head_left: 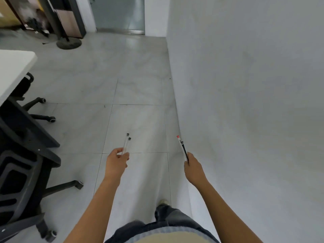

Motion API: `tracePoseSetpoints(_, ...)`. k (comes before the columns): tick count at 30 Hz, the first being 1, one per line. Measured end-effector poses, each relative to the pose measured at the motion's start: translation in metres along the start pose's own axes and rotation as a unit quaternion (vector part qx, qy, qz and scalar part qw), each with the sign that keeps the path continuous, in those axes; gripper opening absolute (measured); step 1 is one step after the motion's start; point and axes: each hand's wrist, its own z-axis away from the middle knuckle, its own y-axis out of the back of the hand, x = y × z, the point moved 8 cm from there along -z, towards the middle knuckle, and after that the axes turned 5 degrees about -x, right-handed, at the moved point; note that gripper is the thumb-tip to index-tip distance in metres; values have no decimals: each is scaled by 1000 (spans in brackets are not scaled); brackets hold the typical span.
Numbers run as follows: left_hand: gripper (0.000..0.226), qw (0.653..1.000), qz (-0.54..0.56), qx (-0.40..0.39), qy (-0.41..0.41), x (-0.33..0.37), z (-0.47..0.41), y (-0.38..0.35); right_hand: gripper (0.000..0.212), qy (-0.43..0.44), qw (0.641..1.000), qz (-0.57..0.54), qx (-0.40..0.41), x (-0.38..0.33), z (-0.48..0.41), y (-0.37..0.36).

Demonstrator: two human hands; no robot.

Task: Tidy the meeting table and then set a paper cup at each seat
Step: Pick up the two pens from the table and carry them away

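Observation:
My left hand (pixel 116 162) pinches two clear pens with black caps (pixel 127 143), which point forward and up over the tiled floor. My right hand (pixel 193 168) grips two pens (pixel 183 148), one with a red end and one black, held close to the white wall. The white meeting table (pixel 12 71) shows only its corner at the far left. No paper cups are in view.
Black office chairs (pixel 21 172) on castors stand along the table at the left. A white wall (pixel 245 102) runs close on the right. Ahead lie grey floor tiles (pixel 108 71), a round stand base (pixel 69 43) and a glass door (pixel 119 13).

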Motion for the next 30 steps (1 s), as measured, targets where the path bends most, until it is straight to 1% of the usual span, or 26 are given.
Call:
tracePoseSetpoints(2,15,1000,3,4,-21,28,-14,-24,23,17,1000,-4,-14,-12,-34,18)
tracePoseSetpoints(4,14,999,-2,1,-34,43,-17,-37,24,35,999,5,-29,-23,-52,20)
tracePoseSetpoints(7,14,1000,-6,17,-14,42,-28,-43,23,56,996,14,-67,-36,-82,10)
tracePoseSetpoints(9,16,999,-5,46,14,37,-40,-33,25,59,995,21,-81,-44,-104,5)
tracePoseSetpoints(14,26,984,41,160,73,26,-86,19,27,67,994,27,-84,-81,-167,0)
tracePoseSetpoints(17,29,974,68,194,96,28,-124,40,26,88,991,55,-90,-117,-210,-2)
tracePoseSetpoints(20,31,970,87,197,109,42,-173,51,27,100,985,87,-108,-153,-253,-7)
tracePoseSetpoints(24,30,971,101,190,106,84,-244,66,15,106,984,96,-111,-201,-308,-2)
tracePoseSetpoints(26,26,976,95,174,90,113,-281,71,19,106,987,73,-100,-224,-334,0)
tracePoseSetpoints(29,19,981,89,158,64,150,-327,74,32,108,988,53,-96,-250,-364,-5)
tracePoseSetpoints(30,17,983,88,153,57,160,-338,72,33,107,988,51,-99,-255,-371,-8)
